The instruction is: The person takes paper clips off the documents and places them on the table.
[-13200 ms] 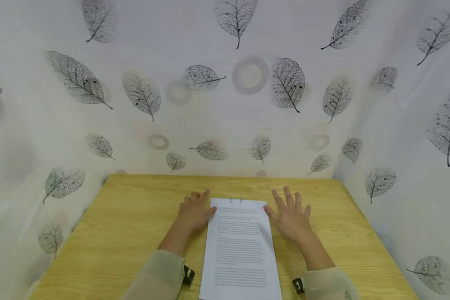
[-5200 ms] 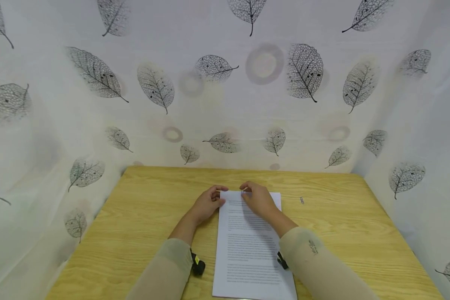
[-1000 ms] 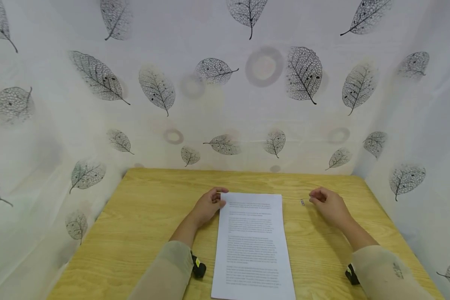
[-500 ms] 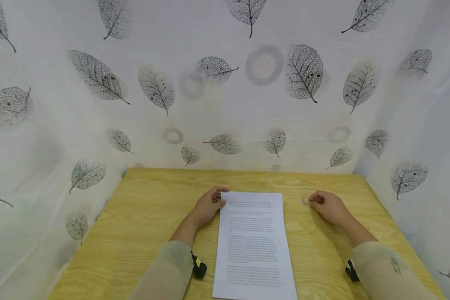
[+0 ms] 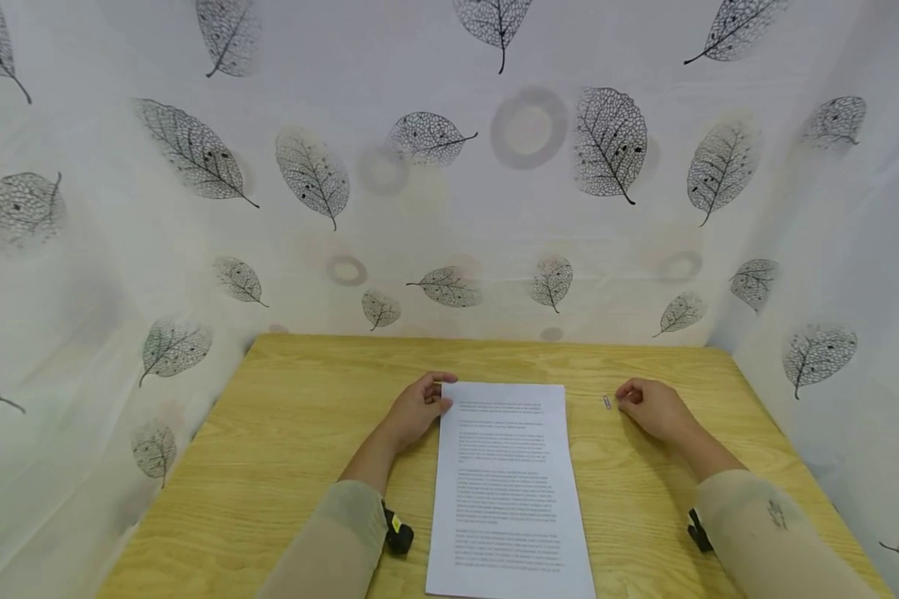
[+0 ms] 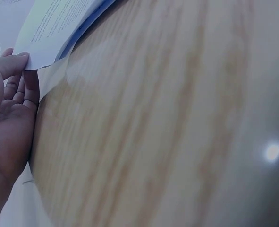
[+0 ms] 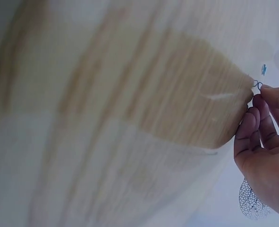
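A stack of printed white sheets (image 5: 509,482) lies lengthwise on the wooden table. At its far left corner my left hand (image 5: 414,412) pinches the pages; in the left wrist view the thumb (image 6: 17,61) presses on the top sheet while the fingers lie beneath the corner. To the right of the stack, my right hand (image 5: 655,412) pinches a small wire paper clip (image 7: 257,84) between thumb and forefinger. Its loops stick out past the fingertips. Just beyond them another paper clip (image 5: 607,402) lies on the table, bluish in the right wrist view.
The table (image 5: 307,433) has light wood grain. Behind it and at both sides hangs a white curtain (image 5: 449,208) printed with dark leaf skeletons. Small black devices (image 5: 399,532) sit at both wrists, below the sleeves.
Earlier both paper clips sat on the stack's top edge. One was then on the table, with my right hand at the other; that hand has since moved right with it. My left hand now pinches the corner.
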Demonstrator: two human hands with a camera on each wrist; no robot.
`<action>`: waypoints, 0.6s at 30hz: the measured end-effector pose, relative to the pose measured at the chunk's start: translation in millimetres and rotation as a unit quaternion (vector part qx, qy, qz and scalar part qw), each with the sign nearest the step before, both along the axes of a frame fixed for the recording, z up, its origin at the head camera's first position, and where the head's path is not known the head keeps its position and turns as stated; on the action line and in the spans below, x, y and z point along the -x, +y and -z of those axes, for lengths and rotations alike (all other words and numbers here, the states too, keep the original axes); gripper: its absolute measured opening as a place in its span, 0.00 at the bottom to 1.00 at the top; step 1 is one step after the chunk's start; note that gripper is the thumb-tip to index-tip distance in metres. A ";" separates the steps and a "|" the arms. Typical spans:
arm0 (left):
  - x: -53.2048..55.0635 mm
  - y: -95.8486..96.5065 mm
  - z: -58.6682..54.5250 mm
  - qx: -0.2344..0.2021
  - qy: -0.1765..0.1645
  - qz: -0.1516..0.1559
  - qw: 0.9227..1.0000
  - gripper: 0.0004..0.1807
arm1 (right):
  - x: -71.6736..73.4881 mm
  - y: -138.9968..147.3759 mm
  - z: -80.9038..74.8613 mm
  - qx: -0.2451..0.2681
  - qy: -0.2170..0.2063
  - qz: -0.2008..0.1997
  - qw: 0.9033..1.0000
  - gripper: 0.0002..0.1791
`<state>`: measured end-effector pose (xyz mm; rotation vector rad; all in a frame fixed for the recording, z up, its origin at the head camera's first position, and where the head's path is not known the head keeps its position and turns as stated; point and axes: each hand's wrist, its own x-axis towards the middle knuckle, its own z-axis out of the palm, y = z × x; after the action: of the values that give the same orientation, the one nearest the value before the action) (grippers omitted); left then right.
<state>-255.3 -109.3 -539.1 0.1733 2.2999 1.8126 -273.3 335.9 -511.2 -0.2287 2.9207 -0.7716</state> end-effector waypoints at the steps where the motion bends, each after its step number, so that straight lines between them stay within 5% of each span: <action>1: 0.1 0.0 0.1 0.001 0.000 0.000 1.000 0.21 | 0.7 0.0 0.1 -0.002 -0.001 0.000 1.000 0.09; 18: 1.0 -1.0 2.1 0.004 -0.004 0.000 1.000 0.20 | 2.3 -0.1 -0.7 -0.035 0.009 -0.025 0.999 0.15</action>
<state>-256.4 -110.3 -541.1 0.1644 2.3010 1.8020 -275.6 335.9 -510.5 -0.3018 2.9412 -0.6621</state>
